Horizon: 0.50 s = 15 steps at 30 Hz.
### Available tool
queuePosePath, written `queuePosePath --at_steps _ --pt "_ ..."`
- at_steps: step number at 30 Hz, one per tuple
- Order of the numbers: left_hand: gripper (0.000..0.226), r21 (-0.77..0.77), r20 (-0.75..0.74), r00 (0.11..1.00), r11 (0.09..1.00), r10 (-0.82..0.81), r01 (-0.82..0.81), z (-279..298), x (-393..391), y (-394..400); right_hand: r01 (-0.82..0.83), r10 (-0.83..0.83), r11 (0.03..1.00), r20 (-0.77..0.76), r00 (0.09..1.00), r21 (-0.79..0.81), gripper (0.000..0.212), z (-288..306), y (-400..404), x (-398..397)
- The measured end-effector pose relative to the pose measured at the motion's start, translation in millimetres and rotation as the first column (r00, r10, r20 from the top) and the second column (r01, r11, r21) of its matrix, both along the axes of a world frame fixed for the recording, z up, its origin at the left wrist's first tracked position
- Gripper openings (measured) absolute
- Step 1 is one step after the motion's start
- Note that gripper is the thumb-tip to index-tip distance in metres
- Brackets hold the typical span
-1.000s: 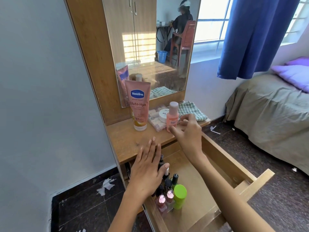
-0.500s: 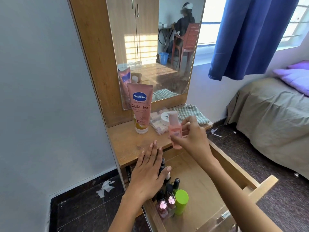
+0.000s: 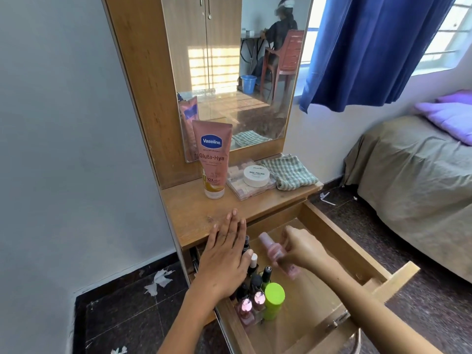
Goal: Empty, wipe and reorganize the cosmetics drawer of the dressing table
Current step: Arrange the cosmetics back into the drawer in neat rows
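Observation:
The wooden drawer of the dressing table stands pulled out. My right hand grips a small pink bottle, tilted and blurred, above the drawer's inside. My left hand lies flat with straight fingers over the drawer's left side, touching the tops of several nail polish bottles. A lime green capped bottle stands beside them. On the tabletop are a pink Vaseline tube, a clear flat case with a white nail polish remover tub on it, and a folded checked cloth.
A mirror rises behind the tabletop. A bed with a purple pillow stands close on the right under a blue curtain. Bits of white paper lie on the dark floor at the left.
My right hand has taken the pink bottle off the tabletop and carried it down over the open drawer. My left hand has stayed on the nail polish bottles.

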<state>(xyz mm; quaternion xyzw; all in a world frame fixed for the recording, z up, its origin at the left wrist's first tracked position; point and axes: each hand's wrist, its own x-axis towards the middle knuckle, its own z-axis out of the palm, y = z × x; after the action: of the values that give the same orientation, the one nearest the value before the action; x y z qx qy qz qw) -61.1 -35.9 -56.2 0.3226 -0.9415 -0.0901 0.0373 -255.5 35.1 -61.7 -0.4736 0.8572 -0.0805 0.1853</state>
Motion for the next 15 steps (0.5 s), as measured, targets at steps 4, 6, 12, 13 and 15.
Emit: queuePosePath --at_steps 4,6,12,13,15 --pt "0.062 -0.007 0.002 1.000 1.000 -0.002 0.002 -1 0 0 -0.025 0.025 1.000 -0.010 1.000 -0.008 0.036 -14 -5 5" --pt "0.062 -0.002 0.004 1.000 1.000 -0.001 0.001 -2 0 0 -0.026 0.025 0.999 -0.017 1.000 -0.039 0.031 -15 -5 6" --pt "0.062 0.001 0.013 1.000 1.000 0.000 0.000 1 0 1 0.010 -0.008 0.995 0.020 1.000 -0.095 0.024 -17 1 4" --pt "0.062 0.001 0.014 1.000 1.000 0.001 -0.001 1 0 1 0.016 -0.014 0.995 0.023 1.000 -0.096 0.025 -17 1 5" --pt "0.063 0.003 0.015 1.000 1.000 0.002 -0.002 1 -1 1 0.015 -0.013 0.996 0.016 1.000 -0.090 0.028 -16 2 6"
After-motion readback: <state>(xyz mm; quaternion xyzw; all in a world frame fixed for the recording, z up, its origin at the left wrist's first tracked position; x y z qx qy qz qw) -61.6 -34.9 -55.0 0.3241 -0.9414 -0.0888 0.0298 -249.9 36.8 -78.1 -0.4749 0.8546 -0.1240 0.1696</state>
